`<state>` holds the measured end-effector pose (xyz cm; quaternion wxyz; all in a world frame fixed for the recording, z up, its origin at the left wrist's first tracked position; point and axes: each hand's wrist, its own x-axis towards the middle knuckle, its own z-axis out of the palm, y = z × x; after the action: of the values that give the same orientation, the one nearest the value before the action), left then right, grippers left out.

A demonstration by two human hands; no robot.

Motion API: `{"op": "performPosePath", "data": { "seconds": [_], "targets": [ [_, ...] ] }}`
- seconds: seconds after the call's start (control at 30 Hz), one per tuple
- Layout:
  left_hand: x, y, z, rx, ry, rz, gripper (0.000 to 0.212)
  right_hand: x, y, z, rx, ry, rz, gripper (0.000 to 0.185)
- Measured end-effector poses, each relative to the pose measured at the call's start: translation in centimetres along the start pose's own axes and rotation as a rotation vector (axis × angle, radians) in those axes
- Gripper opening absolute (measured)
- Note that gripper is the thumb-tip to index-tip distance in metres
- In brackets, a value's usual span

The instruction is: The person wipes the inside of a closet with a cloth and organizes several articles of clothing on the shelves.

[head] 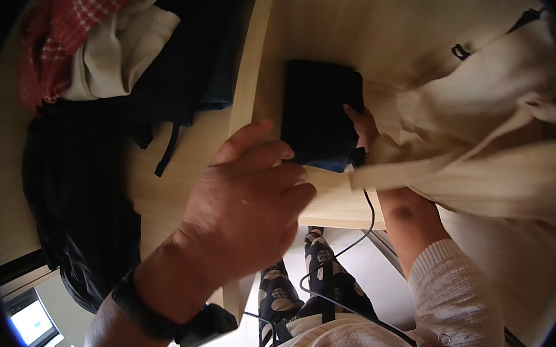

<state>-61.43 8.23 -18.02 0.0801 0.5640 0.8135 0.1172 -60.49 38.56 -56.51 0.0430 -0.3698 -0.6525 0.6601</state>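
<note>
My left hand [248,201] is in the middle of the view with its fingers curled, in front of the edge of a light wooden divider [251,62]. Motion blurs it, and whether it grips that edge cannot be told. Beyond the divider, in the right compartment, my right hand [365,126] holds a dark folded garment [320,115] by its right side. The thumb lies on top of the cloth; the other fingers are hidden. A black band [143,304] with a black device [207,326] is strapped to my left wrist.
Beige hanging clothing [489,90] fills the right side and partly covers my right forearm. Black garments [81,190], a cream cloth [123,53] and a red patterned cloth [68,38] occupy the left compartment. A black cable [335,257] loops below my right wrist.
</note>
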Motion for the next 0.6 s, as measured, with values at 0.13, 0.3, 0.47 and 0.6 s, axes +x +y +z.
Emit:
{"op": "performPosePath", "data": {
  "seconds": [0.13,0.3,0.47,0.6],
  "targets": [
    [-0.5,-0.5,0.2,-0.056,-0.004,-0.048,0.016,-1.7,-0.1,1.9,0.435,-0.149,0.169,0.060],
    [-0.1,-0.8,0.1,-0.123,0.039,-0.042,0.017,-0.1,0.8,0.4,0.354,-0.132,0.127,0.051],
    [0.3,-0.9,-0.2,-0.115,0.042,-0.012,0.016,2.8,1.1,-0.7,-0.111,0.023,-0.017,0.050],
    [-0.7,-0.9,0.0,-0.141,0.029,-0.056,0.017,-3.8,-6.6,4.3,-0.569,0.382,-0.523,0.055]
  ]
}}
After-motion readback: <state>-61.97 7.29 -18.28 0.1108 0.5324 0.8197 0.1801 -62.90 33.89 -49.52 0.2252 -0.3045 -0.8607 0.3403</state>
